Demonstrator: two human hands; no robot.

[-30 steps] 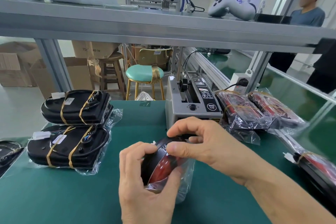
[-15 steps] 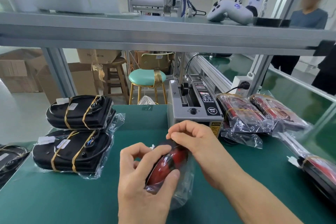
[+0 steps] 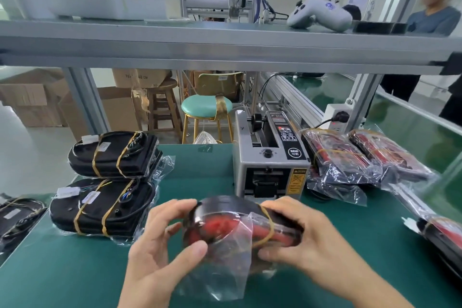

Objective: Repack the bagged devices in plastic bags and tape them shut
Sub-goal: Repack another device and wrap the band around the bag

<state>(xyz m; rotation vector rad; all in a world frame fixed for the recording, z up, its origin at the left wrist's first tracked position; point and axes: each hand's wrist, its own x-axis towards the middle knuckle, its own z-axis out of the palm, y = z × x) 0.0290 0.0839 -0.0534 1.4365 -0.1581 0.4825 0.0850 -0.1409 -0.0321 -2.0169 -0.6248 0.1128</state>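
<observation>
Now my left hand [image 3: 160, 245] and right hand [image 3: 300, 240] both clasp the red-and-black device [image 3: 225, 222], near the mat's [image 3: 62, 270] front edge; it looks rigid, its loose bag [image 3: 225, 265] slippery, so I'd grip the hard ends

Single view, from the camera on my head, facing forward and down across the green bench [image 3: 75, 270]. My left hand [image 3: 160, 240] and right hand [image 3: 307, 240] sit close at the lower edge; the tape dispenser [image 3: 270, 157] lies mid-frame, the overhead shelf [image 3: 200, 42] crosses above, wide-angle bowing its edges.
</observation>
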